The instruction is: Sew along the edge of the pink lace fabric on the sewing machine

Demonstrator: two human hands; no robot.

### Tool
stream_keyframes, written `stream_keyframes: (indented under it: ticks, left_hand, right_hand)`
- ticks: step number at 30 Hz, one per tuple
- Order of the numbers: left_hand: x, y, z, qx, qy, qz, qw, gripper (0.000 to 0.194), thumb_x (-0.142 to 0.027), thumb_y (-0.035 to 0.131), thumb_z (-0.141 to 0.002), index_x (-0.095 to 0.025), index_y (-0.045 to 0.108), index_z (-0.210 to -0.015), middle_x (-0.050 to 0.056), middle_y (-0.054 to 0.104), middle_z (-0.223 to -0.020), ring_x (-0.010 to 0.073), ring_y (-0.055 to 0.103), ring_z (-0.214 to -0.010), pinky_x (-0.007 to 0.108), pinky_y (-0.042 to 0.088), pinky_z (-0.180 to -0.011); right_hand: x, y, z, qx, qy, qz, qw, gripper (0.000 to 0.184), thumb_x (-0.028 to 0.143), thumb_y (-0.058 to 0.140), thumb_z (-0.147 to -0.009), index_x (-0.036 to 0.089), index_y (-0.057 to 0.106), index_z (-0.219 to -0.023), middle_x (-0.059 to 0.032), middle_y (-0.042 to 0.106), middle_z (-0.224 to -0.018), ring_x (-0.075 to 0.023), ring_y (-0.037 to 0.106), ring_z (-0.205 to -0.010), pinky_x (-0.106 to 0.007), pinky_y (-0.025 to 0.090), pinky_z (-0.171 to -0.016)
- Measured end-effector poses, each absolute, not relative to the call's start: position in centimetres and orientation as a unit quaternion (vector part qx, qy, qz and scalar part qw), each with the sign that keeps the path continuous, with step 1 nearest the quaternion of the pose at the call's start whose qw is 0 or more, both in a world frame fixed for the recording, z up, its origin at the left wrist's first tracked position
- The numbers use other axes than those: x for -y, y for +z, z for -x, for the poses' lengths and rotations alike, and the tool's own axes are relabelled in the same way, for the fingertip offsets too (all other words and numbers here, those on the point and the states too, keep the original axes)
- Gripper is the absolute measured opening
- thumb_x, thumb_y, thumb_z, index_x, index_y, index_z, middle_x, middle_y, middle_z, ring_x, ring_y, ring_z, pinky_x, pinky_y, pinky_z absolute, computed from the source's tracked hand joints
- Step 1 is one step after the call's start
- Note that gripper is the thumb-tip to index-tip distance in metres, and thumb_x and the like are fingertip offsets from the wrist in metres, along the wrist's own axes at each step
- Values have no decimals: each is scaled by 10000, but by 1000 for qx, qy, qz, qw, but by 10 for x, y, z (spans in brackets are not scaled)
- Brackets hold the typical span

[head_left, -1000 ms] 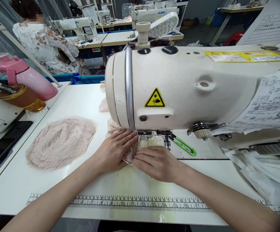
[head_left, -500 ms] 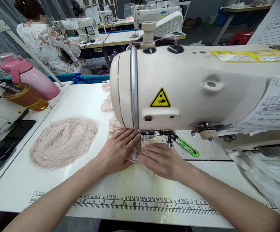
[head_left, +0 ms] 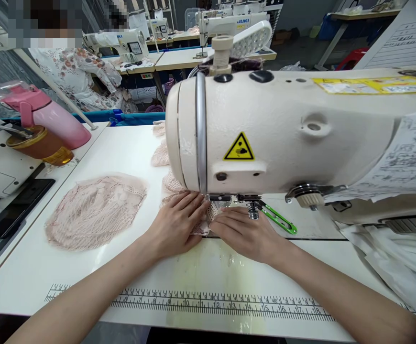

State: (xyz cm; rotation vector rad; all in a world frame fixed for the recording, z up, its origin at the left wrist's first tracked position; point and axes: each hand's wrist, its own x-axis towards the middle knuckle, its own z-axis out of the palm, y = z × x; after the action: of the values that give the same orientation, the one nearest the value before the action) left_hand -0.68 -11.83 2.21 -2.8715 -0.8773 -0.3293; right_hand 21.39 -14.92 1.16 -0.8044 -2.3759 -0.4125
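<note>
Pale pink lace fabric [head_left: 204,226] lies under the head of a white sewing machine [head_left: 283,134]. My left hand [head_left: 175,217] rests flat on the lace, left of the needle area, with its fingers stretched forward. On the right, my right hand [head_left: 246,234] lies palm down, fingers extended leftward to the lace's near edge; its thumb is hidden. The two hands' fingertips are close together just in front of the presser foot [head_left: 224,202], which is partly covered. Green thread snips [head_left: 279,220] lie beyond my right hand.
A round piece of pink lace [head_left: 96,212] lies on the white table [head_left: 122,267]. A pink bottle [head_left: 59,119] and a brown cup [head_left: 38,144] stand at left. White cloth [head_left: 390,258] is bunched at right. Another person sits ahead at left.
Both hands have shifted slightly forward and right with the lace between them. More of the lace edge has come nearer the presser foot. The person ahead has moved a little.
</note>
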Motion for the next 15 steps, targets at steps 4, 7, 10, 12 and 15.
stream_keyframes:
  ticks: [4,7,10,12,15]
  left_hand:
    - [119,22,6,287,-112,950,54,541,-349,480,-867,-105,526,-1348,145,593,-1333,303,557,-1241,482,445,-1047]
    - [119,20,6,287,-120,948,62,518,-349,462,-891,-127,526,-1355,134,606,-1318,293,564,-1234,477,450,-1044]
    - [119,18,6,286,-123,947,73,503,-357,465,-908,-140,528,-1358,127,612,-1311,293,566,-1229,475,453,-1043]
    - [118,17,6,288,-122,947,75,509,-367,484,-907,-142,526,-1361,129,612,-1310,299,561,-1235,475,451,-1046]
    - [117,18,6,290,-125,946,75,514,-368,512,-898,-137,531,-1356,137,613,-1305,310,548,-1248,478,454,-1044]
  right_hand:
    - [149,14,-216,887,-166,321,288,224,29,509,-850,208,642,-865,34,704,-795,-116,623,-780,-295,346,-576]
    - [149,13,-219,883,-184,339,267,211,48,507,-860,211,640,-878,11,710,-862,-123,621,-776,-299,346,-621]
    - [149,11,-222,881,-208,342,253,138,120,536,-884,210,640,-897,-5,714,-904,-127,618,-772,-303,349,-654]
    - [148,11,-223,880,-221,344,243,104,159,550,-894,213,639,-898,-5,713,-908,-125,613,-758,-303,348,-660]
    - [146,12,-223,882,-221,348,230,101,168,553,-899,216,640,-916,-2,711,-903,-120,609,-771,-290,350,-662]
